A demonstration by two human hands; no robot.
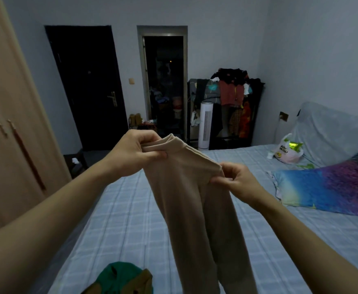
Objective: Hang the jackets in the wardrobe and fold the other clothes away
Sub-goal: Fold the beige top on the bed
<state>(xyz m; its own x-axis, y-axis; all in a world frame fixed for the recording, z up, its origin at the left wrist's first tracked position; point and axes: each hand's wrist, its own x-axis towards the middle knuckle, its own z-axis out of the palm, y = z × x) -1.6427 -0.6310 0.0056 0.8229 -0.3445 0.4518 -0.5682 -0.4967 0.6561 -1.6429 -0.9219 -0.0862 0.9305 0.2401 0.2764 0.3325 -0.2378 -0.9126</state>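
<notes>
Two hands, the left hand (pixel 134 154) and the right hand (pixel 236 183), each pinch the top of one tan garment (pixel 190 209) hanging above the bed (pixel 120 219), with one green garment (pixel 118 277) lying on the bed near its bottom.

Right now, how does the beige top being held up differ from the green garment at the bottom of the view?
The beige top is lifted off the bed, pinched at its upper edge by the left hand and the right hand; the green garment lies on the bed, untouched. The beige top hangs long and fairly smooth; the green garment sits bunched in a heap. The beige top is one plain colour; the green garment shows brown patches. Both are unfolded clothes.
</notes>
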